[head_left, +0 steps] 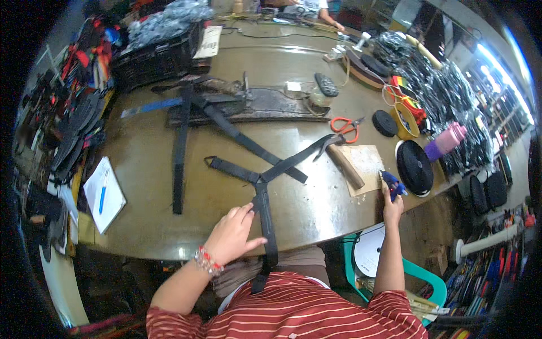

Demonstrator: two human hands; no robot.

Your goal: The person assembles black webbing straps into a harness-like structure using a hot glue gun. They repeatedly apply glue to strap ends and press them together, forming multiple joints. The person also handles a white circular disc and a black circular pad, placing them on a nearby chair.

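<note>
A black webbing strap [266, 217] in a Y shape lies over the table's front edge, its tail hanging onto my lap. My left hand [230, 233] is beside it, fingers stretched out and fingertips at the strap's edge. At the right, my right hand [392, 208] is closed round a blue tool that looks like a small glue gun [394, 185]. A wooden-handled hammer [346, 167] rests by one strap arm, partly on a sheet of tan card [367, 165]. Two more black straps [248, 144] lie farther back, reaching from a dark metal plate [271, 105].
Orange-handled scissors [348, 129], a lidded jar [322, 93] and black webbing rolls [414, 168] sit at the right, with a pink-purple bottle [446, 141]. A notepad with a pen [103, 192] lies left. A black crate [158, 56] stands far left. Another person's hand [339, 26] is across the table.
</note>
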